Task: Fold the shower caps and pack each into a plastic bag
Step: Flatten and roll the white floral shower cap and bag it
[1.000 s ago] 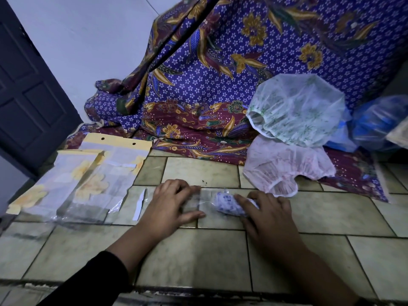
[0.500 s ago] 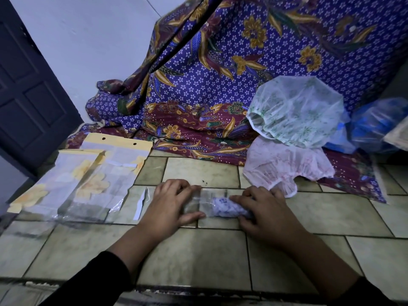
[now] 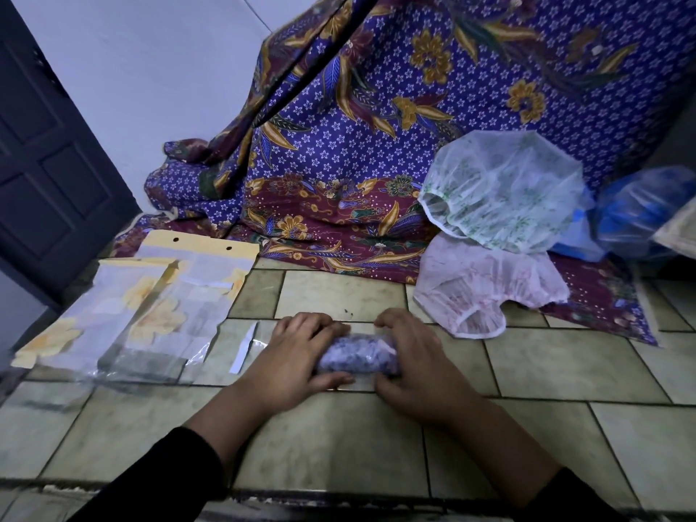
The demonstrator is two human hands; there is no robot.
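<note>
hidden: both ends of the purple roll were under the left hand and right hand, I couldn't see where it ended | cut off: blue bag and a pale thing ran off the right edge | blurry: both, no clue what the pale one was

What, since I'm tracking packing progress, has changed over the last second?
The right hand slid left and closed its grip round the right end of the bagged shower cap, now a tighter roll nearer the left hand, which now holds its left end. The empty bags, green cap, pink cap and patterned cloth stayed put.
</note>
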